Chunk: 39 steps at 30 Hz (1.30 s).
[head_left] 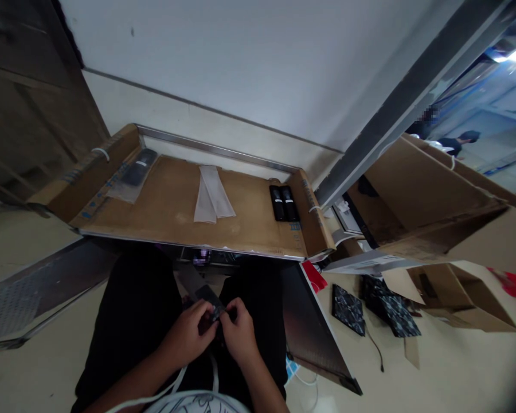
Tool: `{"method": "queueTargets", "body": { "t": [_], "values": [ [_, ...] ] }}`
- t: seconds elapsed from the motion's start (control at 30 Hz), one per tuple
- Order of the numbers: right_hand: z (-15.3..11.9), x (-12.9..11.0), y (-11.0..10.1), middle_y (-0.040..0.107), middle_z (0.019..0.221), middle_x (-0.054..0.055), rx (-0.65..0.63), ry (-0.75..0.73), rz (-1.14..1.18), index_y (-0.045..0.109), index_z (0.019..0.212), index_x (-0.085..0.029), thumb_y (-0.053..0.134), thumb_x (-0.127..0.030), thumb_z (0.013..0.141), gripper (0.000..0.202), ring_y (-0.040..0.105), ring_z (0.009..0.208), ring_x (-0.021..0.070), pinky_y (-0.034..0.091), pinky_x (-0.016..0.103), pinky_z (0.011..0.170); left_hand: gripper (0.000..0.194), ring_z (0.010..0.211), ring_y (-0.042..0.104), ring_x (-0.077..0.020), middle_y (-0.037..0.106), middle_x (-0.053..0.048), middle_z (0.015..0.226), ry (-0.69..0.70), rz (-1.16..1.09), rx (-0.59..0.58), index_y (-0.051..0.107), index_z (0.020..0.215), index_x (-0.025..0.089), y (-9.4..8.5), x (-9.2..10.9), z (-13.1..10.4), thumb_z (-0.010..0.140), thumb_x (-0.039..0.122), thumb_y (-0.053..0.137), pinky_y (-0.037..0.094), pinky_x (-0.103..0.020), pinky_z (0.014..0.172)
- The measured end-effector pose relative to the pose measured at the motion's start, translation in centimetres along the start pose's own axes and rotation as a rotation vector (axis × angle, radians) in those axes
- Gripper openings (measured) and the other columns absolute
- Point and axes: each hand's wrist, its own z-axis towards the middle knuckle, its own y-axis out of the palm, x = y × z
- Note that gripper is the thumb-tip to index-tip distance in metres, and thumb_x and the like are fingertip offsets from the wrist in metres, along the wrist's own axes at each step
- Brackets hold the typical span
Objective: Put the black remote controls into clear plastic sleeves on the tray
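Low over my lap, both hands pinch a small dark item in a clear plastic bag (207,295). My left hand (192,332) has its thumb and fingers curled at the bag's near end. Close beside it, my right hand (239,331) pinches the same end. The fingers hide part of the item, so its kind is unclear. On the cardboard-lined shelf (172,215) ahead lie two pale, flat plastic sleeves (212,195), one overlapping the other. Two black oblong items with white labels (284,203) sit side by side at the right. Another dark item in a clear bag (138,167) lies at the left.
Cardboard flaps (313,212) rise at both shelf ends. Open cardboard boxes (434,201) stand to the right. Below them on the floor are black patterned flat packs (348,310) and a cable. A metal panel (316,321) slants beside my right leg. People are in the far background.
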Motion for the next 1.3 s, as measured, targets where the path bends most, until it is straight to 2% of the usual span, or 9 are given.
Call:
{"method": "queueTargets", "body": {
  "t": [0.17,0.27,0.4,0.53,0.77,0.97,1.1,1.2,1.3],
  "values": [
    [-0.1,-0.1,-0.1,0.049,0.065,-0.006,0.004,-0.022,-0.024,0.053,0.084,-0.022,0.055,-0.027,0.083,0.006,0.043,0.054,0.0119,0.031,0.023,0.053,0.004,0.072,0.06,-0.0151,0.061,-0.001,0.08,-0.034,0.025,0.025,0.055,0.088,0.021,-0.9,0.0,-0.4,0.088,0.017,0.053,0.046,-0.025,0.069],
    [-0.2,-0.3,-0.2,0.054,0.069,-0.004,0.025,-0.078,-0.041,0.055,0.085,-0.021,0.055,-0.026,0.084,0.005,0.048,0.059,0.0132,0.034,0.024,0.056,0.007,0.077,0.062,-0.0161,0.063,-0.003,0.088,-0.042,0.019,0.055,0.058,0.095,0.02,-1.4,0.4,-0.1,0.09,0.02,0.052,0.048,-0.026,0.073],
    [-0.4,-0.8,-0.3,0.061,0.078,0.0,0.033,-0.173,-0.085,0.057,0.087,-0.021,0.055,-0.023,0.085,0.004,0.056,0.072,0.0166,0.04,0.025,0.066,0.01,0.084,0.063,-0.0186,0.066,-0.006,0.093,-0.038,0.067,-0.043,0.061,0.094,0.02,-1.5,1.9,1.1,0.09,0.019,0.052,0.047,-0.029,0.078],
    [-0.5,-0.8,-0.4,0.062,0.08,0.001,0.036,-0.205,-0.114,0.058,0.088,-0.021,0.053,-0.022,0.085,0.005,0.058,0.073,0.0178,0.042,0.026,0.068,0.013,0.085,0.063,-0.0206,0.066,-0.007,0.09,-0.084,0.16,-0.132,0.061,0.086,0.019,-1.1,2.9,2.1,0.087,0.013,0.05,0.046,-0.031,0.078],
    [-0.8,-0.4,-0.1,0.063,0.082,0.003,0.037,-0.204,-0.16,0.058,0.087,-0.021,0.053,-0.02,0.085,0.005,0.06,0.077,0.0199,0.043,0.029,0.073,0.023,0.091,0.064,-0.0226,0.067,-0.01,0.095,-0.131,0.267,-0.232,0.059,0.089,0.018,-0.1,2.4,2.0,0.091,0.01,0.038,0.047,-0.035,0.085],
    [-0.8,-1.3,-0.4,0.065,0.087,0.005,0.025,-0.178,-0.155,0.062,0.089,-0.021,0.056,-0.018,0.083,0.009,0.062,0.084,0.0221,0.044,0.032,0.079,0.017,0.089,0.063,-0.0239,0.066,-0.01,0.093,-0.125,0.169,-0.189,0.056,0.087,0.02,0.2,1.8,1.8,0.089,0.015,0.04,0.047,-0.037,0.084],
    [-0.6,-1.7,-0.6,0.068,0.091,0.007,-0.059,-0.088,-0.027,0.064,0.092,-0.02,0.058,-0.03,0.089,0.012,0.064,0.087,0.0226,0.049,0.034,0.08,0.015,0.083,0.063,-0.0239,0.066,-0.009,0.087,-0.149,0.024,-0.139,0.054,0.085,0.02,0.6,0.8,1.7,0.092,0.023,0.041,0.046,-0.037,0.078],
    [-0.3,-1.3,-0.3,0.066,0.087,0.005,-0.139,0.021,0.181,0.063,0.092,-0.02,0.059,-0.046,0.09,0.026,0.064,0.076,0.02,0.052,0.031,0.067,0.016,0.083,0.062,-0.023,0.065,-0.007,0.086,-0.146,-0.071,-0.082,0.054,0.086,0.02,0.7,0.3,1.7,0.093,0.027,0.042,0.046,-0.036,0.079],
    [0.2,-0.6,0.0,0.061,0.078,0.001,-0.136,0.144,0.382,0.06,0.09,-0.02,0.064,-0.059,0.084,0.04,0.062,0.065,0.0171,0.052,0.029,0.058,0.02,0.077,0.06,-0.0205,0.062,-0.004,0.081,-0.16,-0.151,-0.061,0.054,0.086,0.02,0.4,0.3,2.0,0.095,0.033,0.041,0.045,-0.033,0.074]
  ]
}}
